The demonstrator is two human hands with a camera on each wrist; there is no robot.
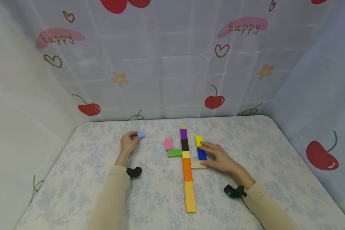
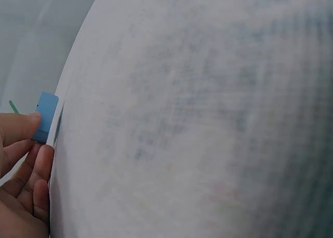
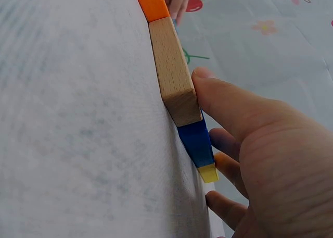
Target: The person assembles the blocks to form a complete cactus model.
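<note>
My left hand pinches a light blue block between thumb and fingers at the back left of the table; the left wrist view shows it close to the tabletop. My right hand lies over the right side of a block layout. Its thumb touches a plain wooden block, and its fingertips are at a yellow block and a blue block, which lie end to end. The wooden block's other end meets an orange block in the central column.
The column also has a purple block, a dark block, a pale yellow block and a long yellow block. Thin pale pieces lie at its top. Left of it are a green block and a pink block.
</note>
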